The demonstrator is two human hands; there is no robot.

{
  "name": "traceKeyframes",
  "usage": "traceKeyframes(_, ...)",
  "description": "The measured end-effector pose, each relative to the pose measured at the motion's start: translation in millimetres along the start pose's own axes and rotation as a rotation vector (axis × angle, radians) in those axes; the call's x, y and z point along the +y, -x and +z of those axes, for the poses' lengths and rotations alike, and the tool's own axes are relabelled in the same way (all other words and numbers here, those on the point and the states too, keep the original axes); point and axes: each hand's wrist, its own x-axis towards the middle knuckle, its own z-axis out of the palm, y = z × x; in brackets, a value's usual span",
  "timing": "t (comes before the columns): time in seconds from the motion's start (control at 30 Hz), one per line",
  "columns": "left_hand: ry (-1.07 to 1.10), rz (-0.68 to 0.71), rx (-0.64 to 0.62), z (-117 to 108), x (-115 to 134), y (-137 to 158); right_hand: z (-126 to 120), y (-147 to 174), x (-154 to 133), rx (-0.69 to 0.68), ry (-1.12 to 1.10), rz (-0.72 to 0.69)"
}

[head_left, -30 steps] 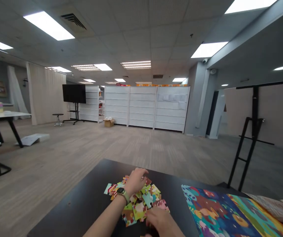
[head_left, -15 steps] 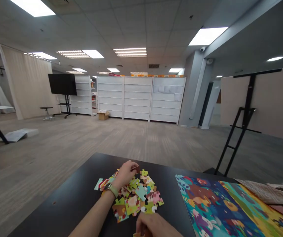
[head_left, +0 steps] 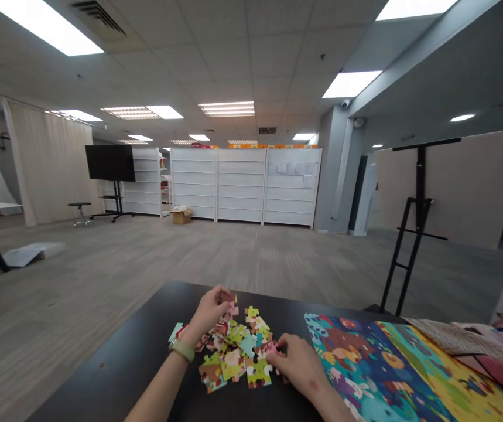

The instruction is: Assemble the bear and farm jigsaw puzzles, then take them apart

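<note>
Head view: right hand (head_left: 298,358) now at pink piece (head_left: 270,348)

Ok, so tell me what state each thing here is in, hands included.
Puzzle pieces: loose, in an overlapping heap
Left hand: curled at the heap's far side
Right hand: fingers bent, touching a pink piece
Illustrated print: lying flat
Screen: dark
Ceiling light: lit
Cardboard box: open-topped, with pale contents showing
Curtain: hanging
</note>
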Motion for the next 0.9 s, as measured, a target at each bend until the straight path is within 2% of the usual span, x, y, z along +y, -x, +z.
traceKeyframes(0.1,0.102,-0.026,0.008,-7,10,41,4,-2,-1,-0.030,-0.114,-0.025)
traceKeyframes(0.23,0.247,-0.142,-0.107,-10,18,115,7,-10,4,0.007,-0.287,-0.109)
traceKeyframes(0.3,0.181,-0.166,-0.109,-8,20,146,6,-13,5,-0.018,-0.437,-0.139)
traceKeyframes(0.37,-0.041,-0.130,-0.048,-6,23,166,2,-12,1,-0.081,-0.590,-0.178)
traceKeyframes(0.43,-0.285,-0.083,0.023,-5,27,179,-1,-4,-8,-0.194,-0.691,-0.251)
traceKeyframes(0.5,-0.426,-0.052,0.079,-6,32,186,0,10,-22,-0.363,-0.710,-0.339)
traceKeyframes(0.57,-0.437,-0.032,0.072,-7,39,190,9,27,-37,-0.544,-0.669,-0.408)
traceKeyframes(0.63,-0.425,0.002,0.004,-8,46,193,23,42,-49,-0.660,-0.600,-0.445)
traceKeyframes(0.77,-0.477,0.047,-0.156,-9,54,196,38,50,-59,-0.659,-0.600,-0.434)
traceKeyframes(0.83,-0.485,0.037,-0.167,-8,53,197,32,47,-57,-0.647,-0.647,-0.399)
traceKeyframes(0.9,-0.468,0.028,-0.156,-7,49,197,23,46,-56,-0.601,-0.611,-0.437)
